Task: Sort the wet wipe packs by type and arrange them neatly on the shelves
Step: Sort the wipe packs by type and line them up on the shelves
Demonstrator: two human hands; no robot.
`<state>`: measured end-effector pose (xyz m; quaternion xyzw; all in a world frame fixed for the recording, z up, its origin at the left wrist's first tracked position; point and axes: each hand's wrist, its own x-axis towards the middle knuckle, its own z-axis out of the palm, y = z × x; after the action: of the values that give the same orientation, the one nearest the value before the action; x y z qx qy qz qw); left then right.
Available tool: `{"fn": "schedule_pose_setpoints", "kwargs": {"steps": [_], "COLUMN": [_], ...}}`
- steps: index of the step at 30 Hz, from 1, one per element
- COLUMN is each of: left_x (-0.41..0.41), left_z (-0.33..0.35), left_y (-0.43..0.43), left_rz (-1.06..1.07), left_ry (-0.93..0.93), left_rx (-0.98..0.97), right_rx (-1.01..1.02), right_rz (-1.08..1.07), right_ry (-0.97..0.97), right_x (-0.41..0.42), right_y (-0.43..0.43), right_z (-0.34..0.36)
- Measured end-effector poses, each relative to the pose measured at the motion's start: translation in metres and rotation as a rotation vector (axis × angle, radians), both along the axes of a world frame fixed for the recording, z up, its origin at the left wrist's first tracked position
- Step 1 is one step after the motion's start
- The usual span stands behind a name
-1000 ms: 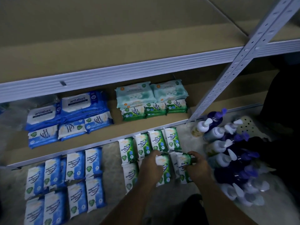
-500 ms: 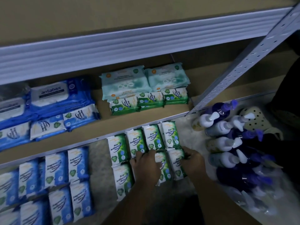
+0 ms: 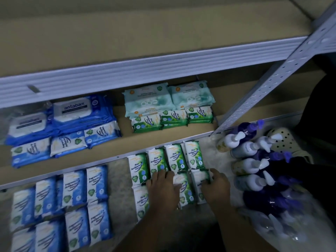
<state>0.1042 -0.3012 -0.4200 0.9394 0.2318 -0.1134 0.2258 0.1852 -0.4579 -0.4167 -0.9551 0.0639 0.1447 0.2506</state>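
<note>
Several Pine Antibacterial Wipes packs [image 3: 174,159], antabax packs [image 3: 76,110]

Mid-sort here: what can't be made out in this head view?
Head view:
Green-and-white Pine wipe packs, front row: left hand and right hand cover them; count and grip unclear.
Blue-and-white Fragrance wipe packs: cut by left and bottom edges, blurred.
Purple and white plastic pump bottles: labels dark, blurred.
</note>
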Motion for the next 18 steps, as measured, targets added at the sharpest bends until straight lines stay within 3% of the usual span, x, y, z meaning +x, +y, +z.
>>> {"fn": "schedule_pose_setpoints", "kwargs": {"steps": [5,9,18], "left_x": [-0.024,-0.048,-0.128], "left_z": [0.031,0.073,0.165], "left_y": [0.029,0.057,0.131], "left_rz": [0.130,0.223,0.233], "left_ry": [-0.056,-0.164,-0.196], "left_rx": [-0.092,-0.183,-0.156], "right_rx": [0.131,0.225,0.260], "right_rz": [0.066,0.247,0.514], "right_ry": [0.056,0.145,0.141], "right_x": [-0.016,-0.030,-0.078], "right_y": [0.039,0.080,0.141], "right_z": [0.041,0.085,0.180]}}
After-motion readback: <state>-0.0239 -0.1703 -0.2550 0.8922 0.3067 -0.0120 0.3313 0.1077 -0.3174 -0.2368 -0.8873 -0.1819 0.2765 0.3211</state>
